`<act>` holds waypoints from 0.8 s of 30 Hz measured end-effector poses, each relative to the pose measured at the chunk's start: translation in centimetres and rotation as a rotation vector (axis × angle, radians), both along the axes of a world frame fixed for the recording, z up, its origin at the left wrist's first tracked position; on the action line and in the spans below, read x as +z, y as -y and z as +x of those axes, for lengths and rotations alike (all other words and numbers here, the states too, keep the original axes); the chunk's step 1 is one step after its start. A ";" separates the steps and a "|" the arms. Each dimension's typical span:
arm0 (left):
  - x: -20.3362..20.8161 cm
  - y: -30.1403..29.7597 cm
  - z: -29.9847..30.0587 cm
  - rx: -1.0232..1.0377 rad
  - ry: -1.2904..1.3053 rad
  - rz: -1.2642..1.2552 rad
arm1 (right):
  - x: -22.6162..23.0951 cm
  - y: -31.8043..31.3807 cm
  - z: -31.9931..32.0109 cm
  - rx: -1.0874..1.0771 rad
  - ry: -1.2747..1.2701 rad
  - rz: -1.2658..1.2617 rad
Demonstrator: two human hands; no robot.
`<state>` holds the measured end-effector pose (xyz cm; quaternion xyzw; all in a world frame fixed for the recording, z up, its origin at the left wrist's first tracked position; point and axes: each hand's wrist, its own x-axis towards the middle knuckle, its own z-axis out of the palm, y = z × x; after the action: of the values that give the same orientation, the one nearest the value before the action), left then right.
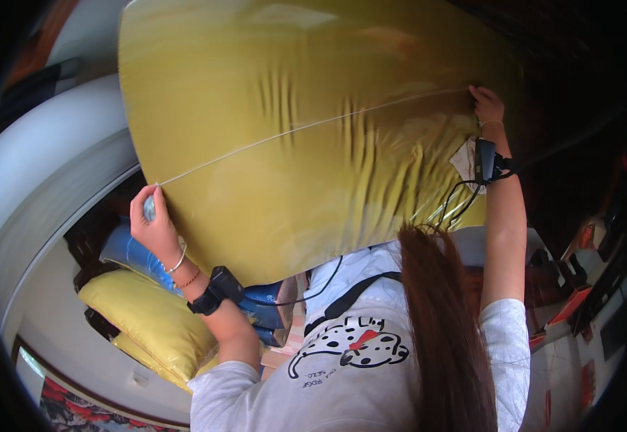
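A large yellow cushion-like slab point(205, 108) in clear, wrinkled plastic film fills the upper middle. Stretched taut across its face is a thin white measuring tape point(285, 134), rising from lower left to upper right. At the slab's left edge, my left hand point(154, 223) is closed on the tape's left end, with a small, round pale-blue case point(149, 208) in the palm. My right hand point(488, 105) pinches the other end near the slab's right side. The tape's markings are too fine to make out.
Lower left lie a plastic-wrapped yellow cushion point(148, 317) and a blue one point(137, 252). A curved white surface point(54, 144) stands at the left. A whitish cloth or paper piece point(465, 164) lies by my right wrist, where a black strapped device point(488, 162) trails a cable.
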<state>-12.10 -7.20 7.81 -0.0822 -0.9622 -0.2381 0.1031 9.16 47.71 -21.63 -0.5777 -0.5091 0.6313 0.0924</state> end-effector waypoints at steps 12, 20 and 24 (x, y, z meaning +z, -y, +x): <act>0.9 -3.3 3.3 0.176 -0.109 -0.122 | 3.1 0.8 1.1 0.389 -0.133 0.634; -0.3 -1.8 4.3 0.244 -0.412 0.077 | 7.2 0.7 0.5 -0.151 -0.350 -0.197; -1.1 -1.7 4.3 0.213 -0.345 0.123 | 8.8 1.4 -2.8 -0.102 -0.214 -0.087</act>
<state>-7.84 -5.49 6.68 -0.0134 -0.9172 -0.2665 0.2959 6.31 46.33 -12.84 -0.5355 -0.4385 0.7054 0.1530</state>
